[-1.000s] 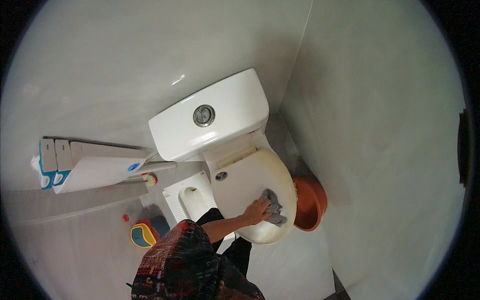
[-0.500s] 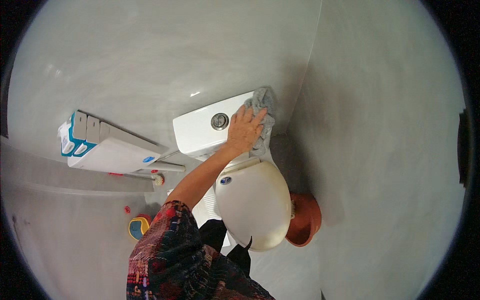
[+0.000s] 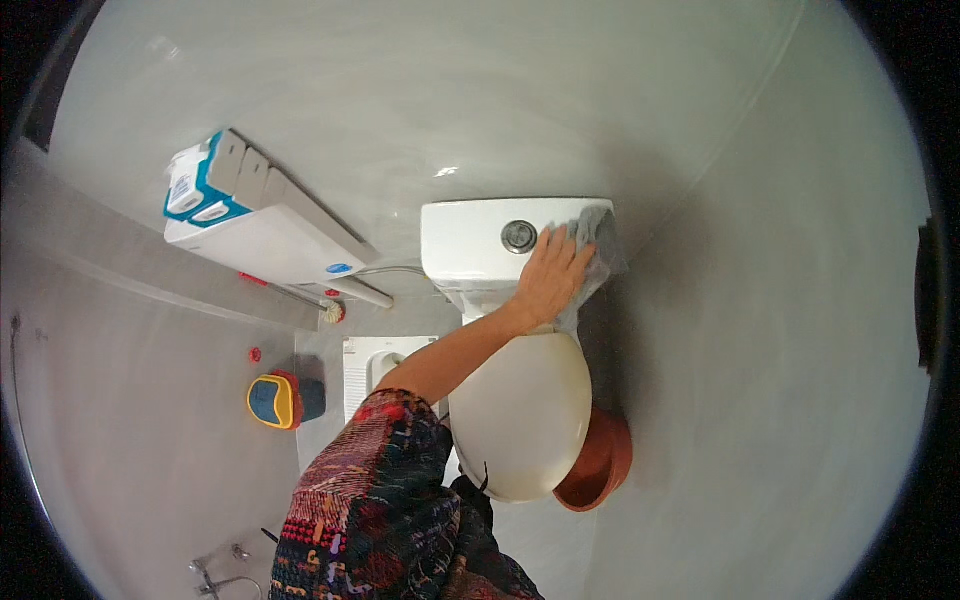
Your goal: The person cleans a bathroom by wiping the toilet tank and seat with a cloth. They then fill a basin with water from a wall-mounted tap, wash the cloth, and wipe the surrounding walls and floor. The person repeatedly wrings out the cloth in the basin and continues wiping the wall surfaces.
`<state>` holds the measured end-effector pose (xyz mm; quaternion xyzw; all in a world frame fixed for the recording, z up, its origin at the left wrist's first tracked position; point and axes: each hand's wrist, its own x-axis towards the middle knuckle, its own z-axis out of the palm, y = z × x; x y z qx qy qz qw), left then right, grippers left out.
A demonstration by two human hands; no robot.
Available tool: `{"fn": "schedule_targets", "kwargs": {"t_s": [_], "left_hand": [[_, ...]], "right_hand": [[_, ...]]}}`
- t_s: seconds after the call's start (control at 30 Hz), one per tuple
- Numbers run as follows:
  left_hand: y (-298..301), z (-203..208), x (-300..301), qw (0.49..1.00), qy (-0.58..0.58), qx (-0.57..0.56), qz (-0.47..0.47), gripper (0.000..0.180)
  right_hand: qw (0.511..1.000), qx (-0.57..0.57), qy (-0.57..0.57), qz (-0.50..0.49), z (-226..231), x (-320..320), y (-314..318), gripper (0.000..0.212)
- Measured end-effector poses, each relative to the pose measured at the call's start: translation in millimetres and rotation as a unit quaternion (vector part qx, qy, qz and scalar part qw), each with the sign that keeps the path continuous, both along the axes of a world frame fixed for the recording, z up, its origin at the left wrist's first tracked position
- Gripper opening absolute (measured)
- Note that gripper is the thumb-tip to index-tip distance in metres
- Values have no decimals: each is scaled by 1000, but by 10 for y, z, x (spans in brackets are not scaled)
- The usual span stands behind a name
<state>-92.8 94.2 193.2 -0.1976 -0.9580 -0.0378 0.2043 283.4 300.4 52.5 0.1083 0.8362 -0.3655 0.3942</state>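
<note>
My left hand [image 3: 553, 275] presses a grey cloth [image 3: 597, 240] against the right end of the white toilet tank [image 3: 465, 228]. Its fingers are bent over the cloth, which hangs down past the tank's right edge. A round silver flush button [image 3: 519, 236] sits in the tank top, just left of my fingers. Below the hand is the closed toilet lid [image 3: 525, 415], pale and slightly yellowed along its edge. My forearm crosses over the lid's upper left corner, in a dark patterned sleeve [image 3: 390, 480]. My right hand does not show.
A reddish-brown bucket [image 3: 605, 460] stands right of the toilet. To the left are a squat toilet [image 3: 365, 365], a yellow and blue bin [image 3: 272, 402] and a brush [image 3: 333, 312]. Blue and white boxes [image 3: 205, 180] rest on a white wall cistern [image 3: 270, 240]. Grey walls close in.
The view has turned and shifted, so the tank now looks level and farther right. My left hand stays on the cloth at the tank's right end. The cloth looks more spread over the edge.
</note>
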Motion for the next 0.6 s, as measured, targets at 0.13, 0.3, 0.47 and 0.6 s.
{"fn": "schedule_targets", "kwargs": {"t_s": [0.13,0.3,0.47,0.6], "left_hand": [[-433,15,427,998,-27,-32,-41,46],[-319,94,125,995,-54,-81,-23,47],[-515,103,-202,978,-107,-172,55,56],[-1196,228,-134,981,-128,-103,106,56]], "right_hand": [[999,-9,-10,40,28,25,-105,47],[997,-2,-56,56,186,185,183,49],[964,-27,-246,99,635,583,716,50],[962,73,230,126,877,-306,560,39]]}}
